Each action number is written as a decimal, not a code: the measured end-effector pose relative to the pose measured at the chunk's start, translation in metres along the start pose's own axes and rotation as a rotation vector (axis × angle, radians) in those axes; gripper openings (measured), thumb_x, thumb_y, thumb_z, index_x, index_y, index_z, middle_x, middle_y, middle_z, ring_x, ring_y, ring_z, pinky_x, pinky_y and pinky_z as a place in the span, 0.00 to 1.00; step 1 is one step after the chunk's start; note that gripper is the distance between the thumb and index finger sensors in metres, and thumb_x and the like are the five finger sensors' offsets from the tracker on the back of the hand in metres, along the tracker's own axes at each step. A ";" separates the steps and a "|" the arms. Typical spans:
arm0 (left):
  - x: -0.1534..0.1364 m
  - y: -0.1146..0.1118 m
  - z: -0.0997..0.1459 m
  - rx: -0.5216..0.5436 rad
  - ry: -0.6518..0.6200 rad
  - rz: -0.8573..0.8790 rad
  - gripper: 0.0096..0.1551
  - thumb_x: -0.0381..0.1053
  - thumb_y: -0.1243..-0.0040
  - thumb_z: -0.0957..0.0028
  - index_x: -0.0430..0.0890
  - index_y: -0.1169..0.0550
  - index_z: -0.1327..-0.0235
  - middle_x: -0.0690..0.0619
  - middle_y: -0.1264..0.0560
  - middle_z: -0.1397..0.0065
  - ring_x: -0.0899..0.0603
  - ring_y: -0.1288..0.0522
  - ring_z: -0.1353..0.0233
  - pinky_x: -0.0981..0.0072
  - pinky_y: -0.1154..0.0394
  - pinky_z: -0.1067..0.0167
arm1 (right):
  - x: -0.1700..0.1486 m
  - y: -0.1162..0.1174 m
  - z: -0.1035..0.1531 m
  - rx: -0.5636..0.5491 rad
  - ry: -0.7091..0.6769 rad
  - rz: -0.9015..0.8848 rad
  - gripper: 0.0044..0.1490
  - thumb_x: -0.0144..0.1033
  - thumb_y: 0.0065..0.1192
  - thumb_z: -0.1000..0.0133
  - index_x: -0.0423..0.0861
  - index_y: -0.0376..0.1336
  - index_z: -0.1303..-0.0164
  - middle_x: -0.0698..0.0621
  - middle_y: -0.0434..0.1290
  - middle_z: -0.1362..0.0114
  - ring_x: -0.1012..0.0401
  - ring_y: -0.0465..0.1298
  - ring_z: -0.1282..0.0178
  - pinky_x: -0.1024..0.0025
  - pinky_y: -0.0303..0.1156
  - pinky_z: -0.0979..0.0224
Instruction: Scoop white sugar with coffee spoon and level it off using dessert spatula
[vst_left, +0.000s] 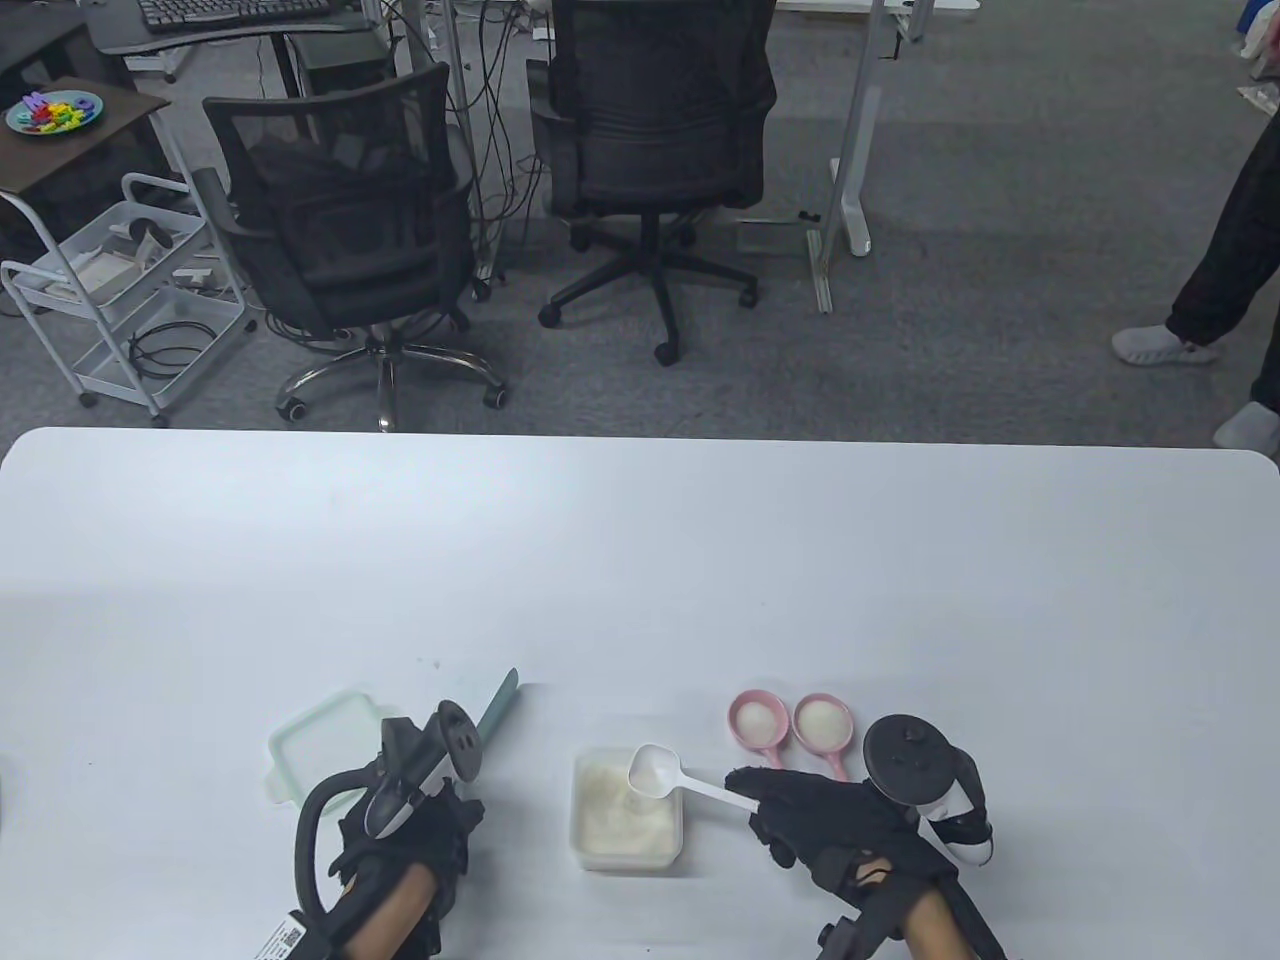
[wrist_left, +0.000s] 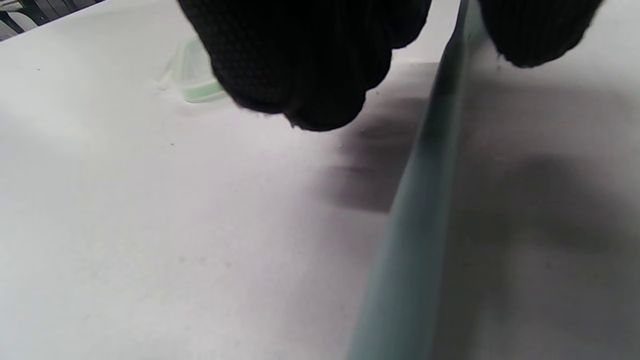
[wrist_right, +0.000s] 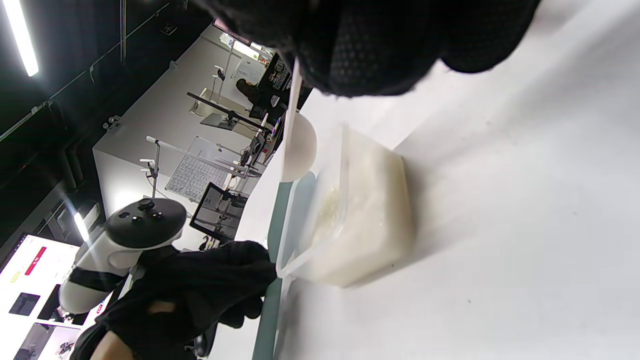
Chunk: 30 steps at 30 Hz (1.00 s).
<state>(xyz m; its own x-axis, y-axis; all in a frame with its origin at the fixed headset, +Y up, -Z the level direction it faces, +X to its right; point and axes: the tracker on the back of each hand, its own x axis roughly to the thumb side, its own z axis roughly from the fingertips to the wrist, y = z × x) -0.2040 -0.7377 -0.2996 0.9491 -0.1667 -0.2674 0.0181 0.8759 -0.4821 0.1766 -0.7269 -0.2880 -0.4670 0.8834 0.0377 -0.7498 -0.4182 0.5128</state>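
Note:
My right hand (vst_left: 800, 810) pinches the handle of a white coffee spoon (vst_left: 655, 770). The spoon's bowl hovers over the far right corner of a clear tub of white sugar (vst_left: 625, 825); whether it carries sugar I cannot tell. In the right wrist view the spoon (wrist_right: 297, 142) hangs just above the tub (wrist_right: 360, 215). My left hand (vst_left: 400, 830) lies left of the tub and grips a pale green dessert spatula (vst_left: 497, 705), whose blade points away over the table. The spatula (wrist_left: 415, 225) runs between my fingers in the left wrist view.
Two pink spoons (vst_left: 757, 720) (vst_left: 823, 722) heaped with sugar lie just beyond my right hand. The tub's pale green lid (vst_left: 320, 750) lies flat beside my left hand. Office chairs stand past the white table's (vst_left: 640, 560) far edge.

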 end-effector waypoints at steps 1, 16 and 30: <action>0.003 -0.001 0.000 0.007 -0.006 -0.005 0.40 0.70 0.34 0.52 0.53 0.30 0.29 0.54 0.21 0.33 0.47 0.12 0.44 0.67 0.13 0.49 | 0.000 0.000 0.000 0.001 0.000 0.003 0.32 0.29 0.55 0.37 0.32 0.61 0.24 0.40 0.75 0.41 0.51 0.77 0.54 0.41 0.66 0.30; -0.025 0.014 -0.014 0.049 -0.034 0.235 0.30 0.65 0.34 0.48 0.54 0.22 0.35 0.58 0.16 0.39 0.51 0.09 0.48 0.70 0.11 0.52 | -0.001 -0.003 0.002 -0.010 -0.010 -0.013 0.32 0.29 0.54 0.37 0.32 0.60 0.23 0.40 0.75 0.41 0.51 0.77 0.53 0.40 0.66 0.29; -0.048 0.023 -0.016 -0.017 -0.161 0.503 0.29 0.62 0.35 0.46 0.53 0.23 0.33 0.56 0.17 0.36 0.49 0.08 0.45 0.68 0.10 0.51 | -0.002 -0.003 0.001 -0.009 0.002 -0.017 0.32 0.29 0.54 0.37 0.33 0.60 0.23 0.40 0.75 0.40 0.51 0.77 0.53 0.40 0.66 0.29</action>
<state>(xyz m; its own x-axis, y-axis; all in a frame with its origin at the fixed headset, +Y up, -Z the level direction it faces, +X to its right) -0.2544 -0.7166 -0.3113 0.8757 0.3451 -0.3378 -0.4556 0.8223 -0.3410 0.1806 -0.7270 -0.2884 -0.4552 0.8900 0.0272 -0.7618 -0.4051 0.5056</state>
